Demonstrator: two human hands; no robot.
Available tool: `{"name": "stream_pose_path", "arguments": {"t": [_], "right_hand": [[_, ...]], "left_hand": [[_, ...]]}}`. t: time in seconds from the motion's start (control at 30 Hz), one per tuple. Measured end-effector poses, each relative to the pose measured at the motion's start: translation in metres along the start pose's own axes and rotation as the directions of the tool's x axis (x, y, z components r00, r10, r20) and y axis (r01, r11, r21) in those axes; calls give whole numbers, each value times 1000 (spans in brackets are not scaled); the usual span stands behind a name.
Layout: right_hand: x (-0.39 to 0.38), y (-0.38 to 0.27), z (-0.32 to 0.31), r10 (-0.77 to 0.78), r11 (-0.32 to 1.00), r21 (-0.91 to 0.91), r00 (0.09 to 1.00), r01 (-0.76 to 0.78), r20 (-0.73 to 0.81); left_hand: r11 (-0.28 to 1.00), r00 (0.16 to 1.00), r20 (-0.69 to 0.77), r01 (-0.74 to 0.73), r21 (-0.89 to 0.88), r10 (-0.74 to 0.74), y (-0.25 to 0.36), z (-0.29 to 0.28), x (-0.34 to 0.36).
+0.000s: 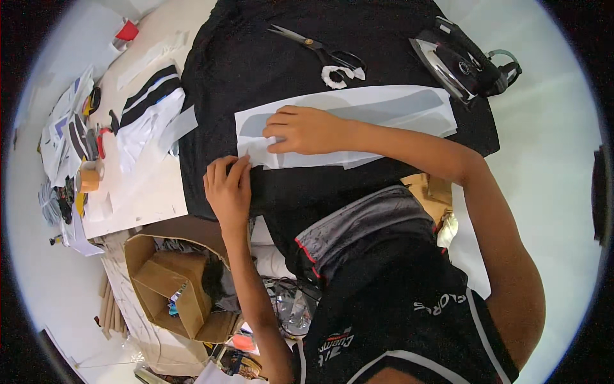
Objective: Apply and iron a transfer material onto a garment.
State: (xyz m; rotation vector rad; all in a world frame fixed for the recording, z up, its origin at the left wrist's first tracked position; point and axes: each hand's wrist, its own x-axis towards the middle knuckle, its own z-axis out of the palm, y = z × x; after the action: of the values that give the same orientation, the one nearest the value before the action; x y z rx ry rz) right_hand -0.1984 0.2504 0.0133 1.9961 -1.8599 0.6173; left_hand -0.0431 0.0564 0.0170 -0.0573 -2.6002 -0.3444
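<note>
A long white cloth piece (358,98) lies across the black cloth cover (224,70), with a grey strip (409,109) showing on it. Its near edge looks folded and layered. At the near left corner, my left hand (228,191) pinches the cloth between thumb and fingertips. My right hand (306,130) rests on the left part of the piece, fingers slightly bent and apart, pressing down on it. Beyond the cloth lie black-handled scissors (313,45), one loop wrapped in white. An iron (462,64) stands at the far right of the cover.
On the pale table (153,198) to the left are a black-and-white striped garment (150,105), papers, a roll of tape (87,180) and small tools. Below stands an open cardboard box (144,281). A grey cloth (371,221) hangs over my front.
</note>
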Motion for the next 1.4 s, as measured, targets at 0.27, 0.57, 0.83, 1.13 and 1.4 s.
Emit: {"name": "stream_pose_path", "arguments": {"t": [0.27,0.57,0.83,1.13,1.4], "right_hand": [[-6,-6,-5,90,993,63,993,-95,79],[-6,-5,-7,99,994,40,990,-103,97],[-6,-13,-12,119,992,-49,988,-115,95],[-7,-26,-10,215,973,-116,967,-200,137],[-6,-56,5,262,965,-14,963,-262,66]], "left_hand": [[985,987,-66,139,-103,-146,7,2,2],[903,929,143,366,-226,-341,5,12,16],[747,835,268,550,-374,-481,-8,10,22],[839,836,253,528,-128,-487,-13,7,22],[845,831,301,520,-121,-468,-24,5,27]]}}
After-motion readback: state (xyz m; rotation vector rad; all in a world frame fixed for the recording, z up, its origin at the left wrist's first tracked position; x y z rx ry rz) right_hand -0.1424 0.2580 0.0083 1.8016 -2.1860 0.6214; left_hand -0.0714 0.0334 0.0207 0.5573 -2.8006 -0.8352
